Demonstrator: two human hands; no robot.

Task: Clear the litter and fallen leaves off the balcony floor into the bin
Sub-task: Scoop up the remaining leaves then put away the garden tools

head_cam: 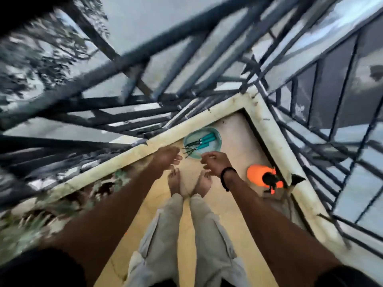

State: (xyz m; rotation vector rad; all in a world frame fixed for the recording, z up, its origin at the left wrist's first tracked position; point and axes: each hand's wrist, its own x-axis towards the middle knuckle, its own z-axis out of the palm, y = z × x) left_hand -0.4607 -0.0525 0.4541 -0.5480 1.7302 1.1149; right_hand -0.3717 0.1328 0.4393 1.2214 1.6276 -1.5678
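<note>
Hovering over floor (pixel 234 139): left hand (pixel 165 158) relaxed, right hand (pixel 215 163) loosely curled, empty.

blurred brown and green leaves (pixel 62 206) along the balcony floor (pixel 234 230)'s left edge

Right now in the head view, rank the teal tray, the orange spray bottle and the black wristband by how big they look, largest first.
1. teal tray
2. orange spray bottle, looking only a little smaller than the tray, so the order of these two is unsure
3. black wristband, clearly smallest, though it is nearer the camera
</note>
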